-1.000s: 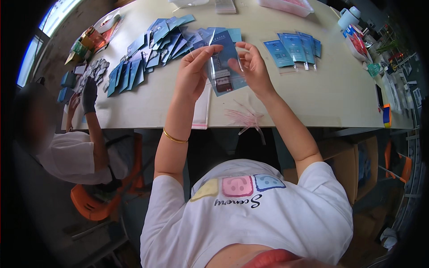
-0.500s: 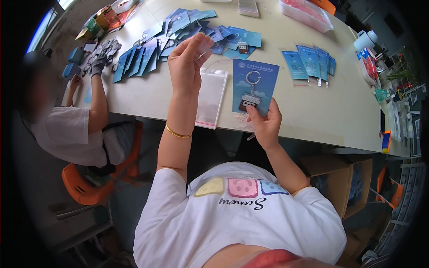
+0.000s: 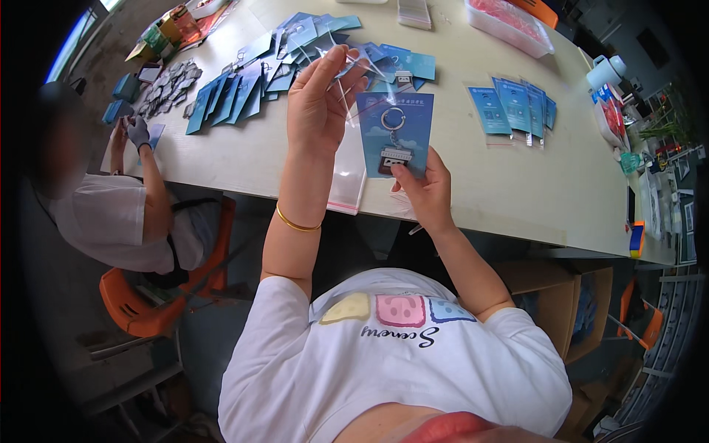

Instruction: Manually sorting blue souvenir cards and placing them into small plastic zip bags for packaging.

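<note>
My left hand [image 3: 322, 100] is raised over the table with its fingers closed on a clear plastic bag [image 3: 346, 65]. In my right hand [image 3: 430, 193] is a blue backing card [image 3: 417, 133], pinched near its lower edge. A keychain [image 3: 396, 157] with a metal ring and a small dark-and-white charm is mounted on that card, and my thumb rests by the charm. The card's top edge meets the bag's lower edge; whether it is inside, I cannot tell. Below my left hand, more clear bags [image 3: 344, 184] with a red strip lie at the table's front edge.
Many blue cards with keychains [image 3: 240, 96] are heaped at the back left. Bagged cards [image 3: 511, 107] lie to the right, near a plastic tub [image 3: 509, 28]. At far left, a co-worker's gloved hand [image 3: 138, 131] works beside a pile of charms [image 3: 171, 85].
My right hand has moved the card left and up to the bag. The clear bag now shows spread below my left fingers. The co-worker's hands have come together.
</note>
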The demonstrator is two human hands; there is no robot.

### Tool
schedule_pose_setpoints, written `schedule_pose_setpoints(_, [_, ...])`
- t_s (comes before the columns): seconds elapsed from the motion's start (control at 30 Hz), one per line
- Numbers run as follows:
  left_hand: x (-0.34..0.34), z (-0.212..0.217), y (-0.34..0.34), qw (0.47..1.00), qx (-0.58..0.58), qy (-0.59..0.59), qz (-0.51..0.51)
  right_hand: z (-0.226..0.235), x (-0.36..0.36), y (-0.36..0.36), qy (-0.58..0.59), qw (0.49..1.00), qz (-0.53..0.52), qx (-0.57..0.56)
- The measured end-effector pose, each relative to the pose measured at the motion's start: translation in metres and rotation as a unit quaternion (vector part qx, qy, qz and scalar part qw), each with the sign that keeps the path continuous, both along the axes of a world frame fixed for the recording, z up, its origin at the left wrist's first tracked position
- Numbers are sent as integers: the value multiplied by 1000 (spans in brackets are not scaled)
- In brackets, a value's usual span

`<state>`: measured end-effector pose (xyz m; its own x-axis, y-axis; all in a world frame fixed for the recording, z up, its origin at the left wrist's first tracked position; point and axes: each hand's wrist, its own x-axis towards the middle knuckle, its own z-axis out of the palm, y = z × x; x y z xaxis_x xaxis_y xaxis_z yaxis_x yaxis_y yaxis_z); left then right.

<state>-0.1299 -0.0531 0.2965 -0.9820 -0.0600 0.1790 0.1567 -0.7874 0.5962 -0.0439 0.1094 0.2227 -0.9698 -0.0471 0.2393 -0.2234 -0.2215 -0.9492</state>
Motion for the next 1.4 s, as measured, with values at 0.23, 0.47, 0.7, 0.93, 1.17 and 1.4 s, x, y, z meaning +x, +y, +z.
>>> schedule_pose_setpoints(0.23, [10, 7, 8, 995, -96, 19, -22, 4, -20, -4, 33, 997, 19, 62])
schedule_pose_setpoints(0.47, [8, -12, -1, 964, -258, 57, -45, 27, -36, 7, 9, 997, 80, 10])
schedule_pose_setpoints(0.7, [12, -12, 4, 967, -253, 1, -24, 35, -37, 10, -24, 987, 156, -17])
schedule_pose_setpoints(0.93, [11, -20, 3, 985, -156, -45, -58, 28, -36, 14, -33, 981, 185, -46])
schedule_pose_setpoints(1.17, [27, -37, 15, 963, -234, -62, -119, 19, -46, 11, 16, 997, 75, 20])
schedule_pose_setpoints(1.4, [27, -61, 15, 909, -393, -83, -114, 9, -45, 21, -62, 990, 114, -49])
